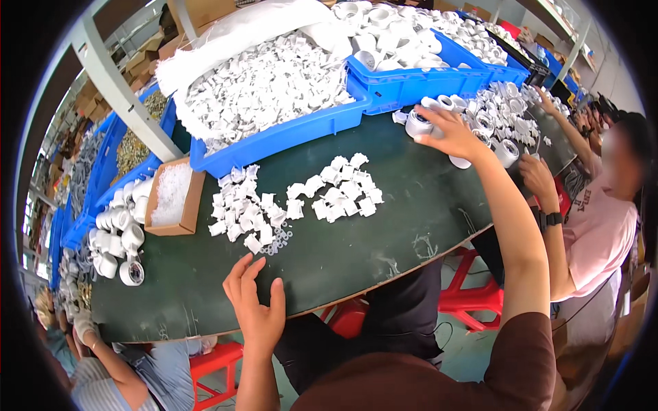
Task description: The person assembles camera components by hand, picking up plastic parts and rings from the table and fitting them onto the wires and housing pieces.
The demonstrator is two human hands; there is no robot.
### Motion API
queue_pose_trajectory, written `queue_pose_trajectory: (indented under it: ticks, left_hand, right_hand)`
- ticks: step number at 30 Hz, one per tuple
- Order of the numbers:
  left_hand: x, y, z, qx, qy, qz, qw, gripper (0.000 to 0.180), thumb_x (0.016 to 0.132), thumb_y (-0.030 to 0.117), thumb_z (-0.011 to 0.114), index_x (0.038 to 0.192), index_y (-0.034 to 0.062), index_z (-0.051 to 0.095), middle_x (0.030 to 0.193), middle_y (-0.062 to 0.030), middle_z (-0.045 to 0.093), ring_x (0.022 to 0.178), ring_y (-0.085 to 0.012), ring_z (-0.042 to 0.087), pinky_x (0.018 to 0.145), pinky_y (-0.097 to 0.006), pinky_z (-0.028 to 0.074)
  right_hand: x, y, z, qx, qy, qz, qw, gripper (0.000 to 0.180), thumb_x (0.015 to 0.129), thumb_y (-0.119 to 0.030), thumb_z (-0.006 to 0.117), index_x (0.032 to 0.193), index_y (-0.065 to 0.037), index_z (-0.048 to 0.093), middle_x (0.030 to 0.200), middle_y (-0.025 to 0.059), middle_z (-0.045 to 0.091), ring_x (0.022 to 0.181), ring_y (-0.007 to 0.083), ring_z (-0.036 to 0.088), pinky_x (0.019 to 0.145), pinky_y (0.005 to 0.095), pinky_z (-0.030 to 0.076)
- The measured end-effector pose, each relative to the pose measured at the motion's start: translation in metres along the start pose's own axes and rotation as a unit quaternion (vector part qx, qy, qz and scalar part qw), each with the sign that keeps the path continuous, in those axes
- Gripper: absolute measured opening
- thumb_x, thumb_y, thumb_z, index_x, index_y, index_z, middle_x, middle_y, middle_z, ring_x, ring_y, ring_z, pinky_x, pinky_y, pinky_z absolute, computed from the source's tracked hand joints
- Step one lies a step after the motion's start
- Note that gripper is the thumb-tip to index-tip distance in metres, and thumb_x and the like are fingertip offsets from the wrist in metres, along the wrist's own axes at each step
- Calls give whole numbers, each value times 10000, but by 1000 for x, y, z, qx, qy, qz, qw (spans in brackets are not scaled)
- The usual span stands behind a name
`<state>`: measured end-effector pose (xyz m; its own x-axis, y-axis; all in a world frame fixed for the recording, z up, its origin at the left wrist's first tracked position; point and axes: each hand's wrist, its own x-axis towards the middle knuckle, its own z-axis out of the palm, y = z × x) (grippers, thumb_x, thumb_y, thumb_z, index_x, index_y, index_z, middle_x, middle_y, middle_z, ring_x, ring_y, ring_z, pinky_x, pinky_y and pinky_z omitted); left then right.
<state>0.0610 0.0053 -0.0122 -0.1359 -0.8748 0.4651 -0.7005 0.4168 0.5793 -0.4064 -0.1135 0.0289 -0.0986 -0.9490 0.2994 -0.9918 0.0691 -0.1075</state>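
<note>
My right hand (452, 134) reaches to the back right of the table, its thumb and fingers closed around a white round plastic housing (417, 125) with a dark ring in its end. My left hand (255, 301) is at the table's front edge, fingers apart and holding nothing. Just beyond its fingertips lie small translucent rings (277, 242). Behind them spreads a heap of small white plastic clips (236, 209). A second group of white clips (348, 188) sits to its right. More white housings and loose white parts (504, 113) crowd beside my right hand.
Blue bins (288, 137) full of white parts line the table's back. A cardboard box (179, 198) of clear small pieces stands left, beside stacked white housings (116, 240). A co-worker in pink (596, 219) works at right; another person's gloved hand (85, 327) shows at lower left.
</note>
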Motion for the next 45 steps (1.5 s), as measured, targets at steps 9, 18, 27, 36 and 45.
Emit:
queue_pose_trajectory:
  ticks: [9, 18, 27, 36, 45]
  left_hand:
    - [-1, 4, 1, 24, -15, -15, 999, 391, 856, 32, 697, 1238, 11, 619, 1353, -174, 549, 1196, -360, 495, 1000, -439, 422]
    - [1, 5, 3, 21, -12, -7, 1000, 350, 875, 24, 673, 1222, 24, 633, 1339, -152, 573, 1218, -327, 513, 1039, -410, 407]
    - [0, 2, 2, 23, -1, 11, 1000, 347, 836, 35, 724, 1178, 53, 662, 1281, -142, 610, 1144, -347, 541, 967, -429, 457]
    - [-3, 24, -6, -200, -106, 25, 974, 661, 829, 273, 797, 1385, 28, 538, 1346, -175, 568, 1188, -346, 536, 1042, -418, 422]
    - [-13, 22, -4, -274, -113, -34, 954, 559, 845, 115, 739, 1339, 0, 505, 1339, -197, 534, 1224, -401, 511, 1023, -463, 435]
  right_hand:
    - [-13, -8, -9, 160, -64, -41, 984, 525, 885, -292, 751, 1390, -259, 611, 1337, 76, 650, 1227, 341, 544, 1067, 423, 432]
    - [-71, -50, -37, 218, -121, -222, 943, 581, 778, -224, 842, 1328, -163, 665, 1244, 46, 674, 1182, 272, 562, 1150, 497, 292]
    - [-87, -98, -41, 145, -67, -249, 955, 617, 704, -291, 893, 1215, -115, 594, 1162, 48, 621, 1227, 254, 534, 1198, 538, 195]
    - [-126, -184, -42, 232, 26, -392, 890, 687, 620, -168, 922, 1203, -186, 558, 1308, 23, 678, 1058, 254, 513, 993, 462, 321]
    - [-152, -225, -4, 406, -37, -318, 856, 545, 695, -193, 906, 1156, -113, 627, 1319, 151, 553, 1176, 285, 480, 1042, 429, 390]
